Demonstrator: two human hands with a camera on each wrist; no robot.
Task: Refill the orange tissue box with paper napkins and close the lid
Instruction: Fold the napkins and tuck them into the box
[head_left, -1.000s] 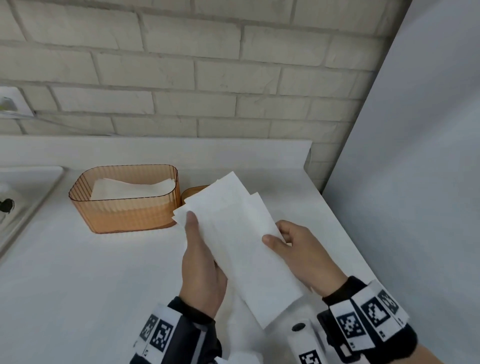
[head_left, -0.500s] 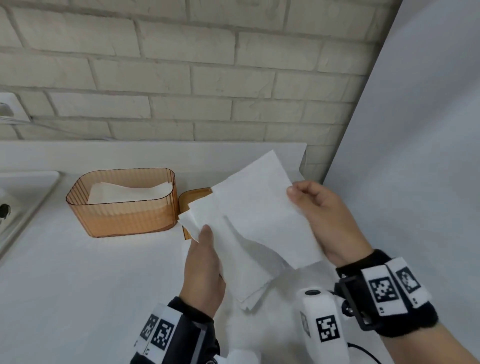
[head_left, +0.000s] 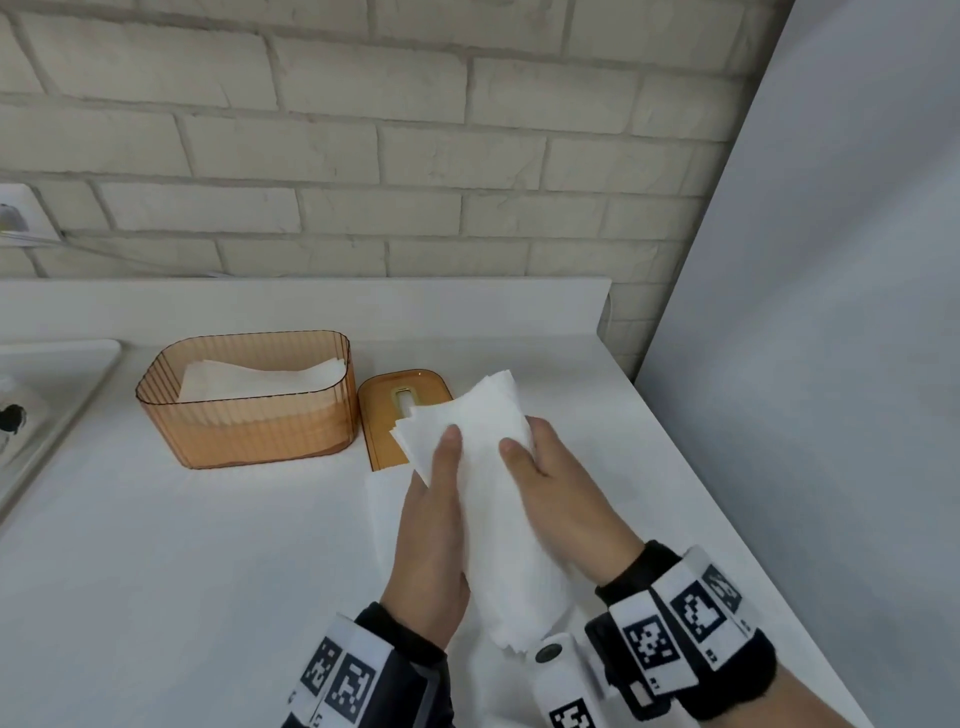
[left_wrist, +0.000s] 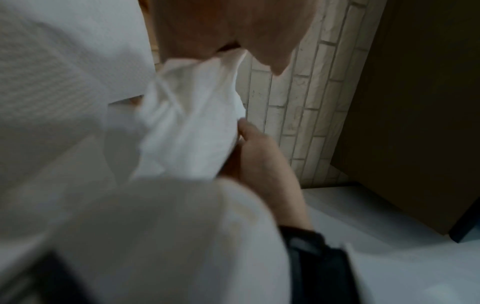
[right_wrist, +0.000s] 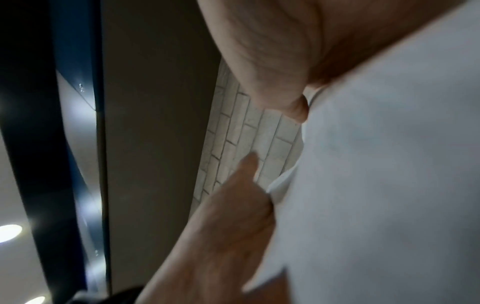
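Note:
The orange ribbed tissue box (head_left: 249, 415) stands open on the white counter, with white napkins (head_left: 260, 376) lying inside. Its orange lid (head_left: 384, 410) lies flat just right of the box, slot up, partly hidden by paper. Both hands hold a stack of white paper napkins (head_left: 493, 499) above the counter, right of the box. My left hand (head_left: 434, 519) grips the stack's left side, thumb on top. My right hand (head_left: 550, 493) grips the right side, thumb on top. In the wrist views the napkins (left_wrist: 192, 123) (right_wrist: 389, 185) fill much of the picture between thumb and fingers.
More white paper (head_left: 382, 519) lies on the counter under the hands. A sink edge (head_left: 62, 374) is at the far left. A brick wall (head_left: 363, 156) backs the counter and a grey panel (head_left: 831, 364) borders it on the right.
The right hand, which had lifted one napkin up and away, has brought it back onto the stack. Both hands now hold the gathered stack together, lower and nearer the lid.

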